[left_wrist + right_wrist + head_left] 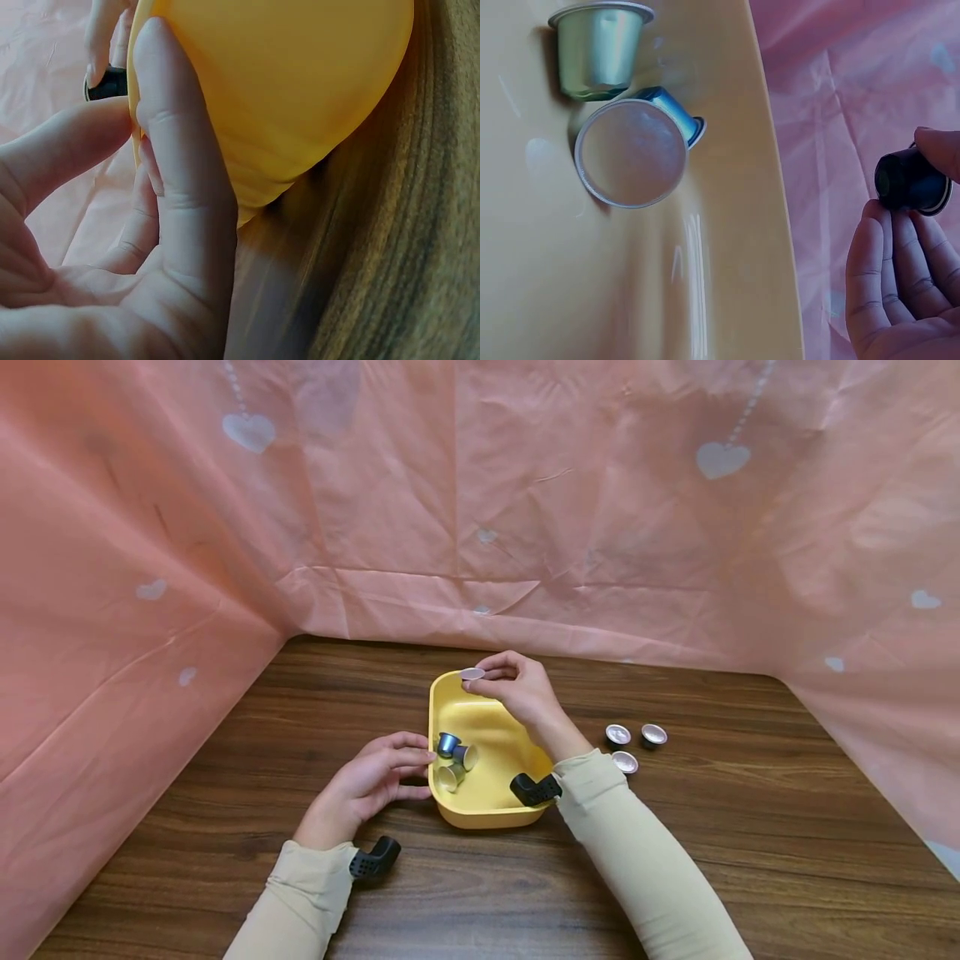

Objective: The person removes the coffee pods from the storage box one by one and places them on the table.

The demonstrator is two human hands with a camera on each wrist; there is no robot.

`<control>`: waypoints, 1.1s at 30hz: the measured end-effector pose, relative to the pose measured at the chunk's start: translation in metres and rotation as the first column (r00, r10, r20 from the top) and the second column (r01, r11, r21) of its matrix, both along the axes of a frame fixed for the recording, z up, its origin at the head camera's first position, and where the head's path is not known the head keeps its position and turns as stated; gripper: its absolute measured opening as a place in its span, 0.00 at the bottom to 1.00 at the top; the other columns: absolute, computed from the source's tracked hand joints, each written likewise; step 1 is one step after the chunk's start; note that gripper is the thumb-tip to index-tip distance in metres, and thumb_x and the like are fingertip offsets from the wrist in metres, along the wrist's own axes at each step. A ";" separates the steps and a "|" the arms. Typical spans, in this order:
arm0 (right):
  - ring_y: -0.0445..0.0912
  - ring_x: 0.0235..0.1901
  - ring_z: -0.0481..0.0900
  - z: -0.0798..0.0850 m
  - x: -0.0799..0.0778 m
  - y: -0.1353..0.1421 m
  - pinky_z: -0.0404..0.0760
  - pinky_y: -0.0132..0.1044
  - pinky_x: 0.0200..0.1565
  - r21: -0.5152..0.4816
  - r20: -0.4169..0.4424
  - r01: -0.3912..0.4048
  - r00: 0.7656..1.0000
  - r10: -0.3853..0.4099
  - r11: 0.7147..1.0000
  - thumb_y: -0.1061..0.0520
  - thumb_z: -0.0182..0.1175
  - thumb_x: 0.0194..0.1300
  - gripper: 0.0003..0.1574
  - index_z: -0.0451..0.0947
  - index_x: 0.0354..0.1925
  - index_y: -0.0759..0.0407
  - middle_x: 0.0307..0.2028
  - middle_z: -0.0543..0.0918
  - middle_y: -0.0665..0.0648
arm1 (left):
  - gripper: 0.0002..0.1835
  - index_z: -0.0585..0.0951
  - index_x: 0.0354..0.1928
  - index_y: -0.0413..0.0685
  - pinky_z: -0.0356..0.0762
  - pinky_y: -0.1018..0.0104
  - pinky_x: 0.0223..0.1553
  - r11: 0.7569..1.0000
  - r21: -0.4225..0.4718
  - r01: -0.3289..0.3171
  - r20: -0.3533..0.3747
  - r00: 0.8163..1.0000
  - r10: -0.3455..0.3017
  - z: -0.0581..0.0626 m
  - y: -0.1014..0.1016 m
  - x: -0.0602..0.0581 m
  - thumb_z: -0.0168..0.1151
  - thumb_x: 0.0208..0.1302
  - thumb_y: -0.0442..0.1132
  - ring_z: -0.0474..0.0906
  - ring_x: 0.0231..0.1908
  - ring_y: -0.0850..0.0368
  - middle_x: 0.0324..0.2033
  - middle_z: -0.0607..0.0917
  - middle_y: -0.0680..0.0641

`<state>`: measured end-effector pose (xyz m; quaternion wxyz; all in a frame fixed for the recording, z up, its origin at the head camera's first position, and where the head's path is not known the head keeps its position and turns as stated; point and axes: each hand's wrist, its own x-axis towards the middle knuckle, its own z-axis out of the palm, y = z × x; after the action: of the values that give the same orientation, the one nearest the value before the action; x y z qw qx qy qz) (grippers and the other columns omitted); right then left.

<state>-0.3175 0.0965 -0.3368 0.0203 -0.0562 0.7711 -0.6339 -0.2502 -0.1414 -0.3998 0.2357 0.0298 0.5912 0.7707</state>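
Note:
My right hand [517, 689] pinches a dark coffee capsule [911, 180] between thumb and fingertips, above the far left corner of a yellow tub [487, 817]. The capsule's pale lid faces up in the head view. At the tub's left side, my left hand [375, 781] holds the rim, its thumb [176, 127] against the outer wall. Inside the tub, by its left wall, lie a blue capsule [447, 744], a dark purple capsule [466, 757] and a pale green capsule [451, 776], tipped at different angles.
Three more capsules stand lid up on the brown wooden table [750, 827], right of the tub: a left one [618, 734], a right one [654, 735] and a nearer one [625, 762], partly behind the right sleeve. Pink sheeting [585, 527] with pale hearts encloses the table's back and sides.

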 end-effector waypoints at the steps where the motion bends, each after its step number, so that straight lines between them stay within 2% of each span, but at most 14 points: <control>1: 0.42 0.43 0.87 0.001 0.000 0.001 0.82 0.44 0.57 -0.002 -0.001 0.000 1.000 0.000 1.000 0.56 0.80 0.60 0.23 0.84 0.51 0.56 0.44 0.90 0.54 | 0.12 0.73 0.56 0.37 0.91 0.60 0.43 1.000 -0.004 -0.002 -0.001 1.000 0.002 0.000 0.000 0.000 0.58 0.76 0.31 0.86 0.44 0.56 0.44 0.85 0.47; 3: 0.42 0.42 0.87 0.002 0.001 0.002 0.82 0.48 0.60 -0.013 -0.003 0.001 1.000 -0.001 1.000 0.56 0.80 0.60 0.23 0.84 0.51 0.56 0.43 0.89 0.54 | 0.11 0.73 0.56 0.37 0.91 0.60 0.43 1.000 -0.009 -0.004 -0.002 1.000 0.004 0.000 0.000 0.000 0.59 0.76 0.31 0.86 0.43 0.56 0.43 0.85 0.47; 5: 0.42 0.42 0.88 0.003 0.002 0.004 0.83 0.47 0.59 -0.021 -0.004 0.003 1.000 -0.003 1.000 0.57 0.80 0.60 0.22 0.84 0.51 0.57 0.42 0.89 0.53 | 0.11 0.73 0.55 0.37 0.91 0.61 0.43 1.000 -0.010 -0.004 -0.003 1.000 0.004 0.000 0.000 0.000 0.59 0.76 0.31 0.86 0.42 0.56 0.42 0.86 0.48; 10: 0.42 0.41 0.88 0.006 0.004 0.008 0.85 0.34 0.50 -0.039 -0.007 0.004 1.000 -0.004 0.999 0.58 0.80 0.60 0.23 0.84 0.52 0.58 0.40 0.89 0.49 | 0.11 0.73 0.56 0.36 0.91 0.60 0.43 1.000 -0.010 0.001 -0.010 1.000 -0.001 0.000 0.001 0.000 0.58 0.76 0.30 0.86 0.42 0.56 0.42 0.86 0.48; 17: 0.42 0.41 0.87 0.009 0.009 0.016 0.86 0.39 0.53 -0.039 -0.016 0.008 1.000 -0.008 0.999 0.58 0.80 0.60 0.24 0.84 0.52 0.58 0.39 0.89 0.48 | 0.13 0.73 0.57 0.35 0.91 0.59 0.44 1.000 -0.006 -0.003 -0.009 1.000 0.002 0.000 0.001 0.000 0.59 0.75 0.30 0.87 0.44 0.55 0.46 0.85 0.46; 23: 0.42 0.43 0.87 0.010 0.012 0.023 0.86 0.31 0.49 -0.041 -0.013 0.012 1.000 -0.013 0.999 0.58 0.80 0.60 0.24 0.84 0.53 0.58 0.41 0.88 0.49 | 0.08 0.75 0.52 0.39 0.91 0.59 0.43 1.000 0.006 -0.004 -0.005 1.000 0.004 -0.001 0.000 0.000 0.58 0.75 0.30 0.87 0.44 0.55 0.44 0.85 0.46; 33: 0.40 0.40 0.88 0.010 0.016 0.037 0.86 0.30 0.48 -0.094 -0.028 -0.012 1.000 0.009 0.995 0.64 0.78 0.61 0.22 0.83 0.53 0.62 0.37 0.89 0.47 | 0.07 0.75 0.51 0.40 0.91 0.60 0.43 1.000 0.010 -0.005 -0.005 1.000 0.005 -0.002 0.000 -0.002 0.58 0.75 0.29 0.87 0.43 0.56 0.43 0.84 0.47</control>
<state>-0.3015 0.1338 -0.3270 0.0104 -0.0699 0.7402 -0.6687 -0.2525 -0.1410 -0.4014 0.2320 0.0317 0.5880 0.7742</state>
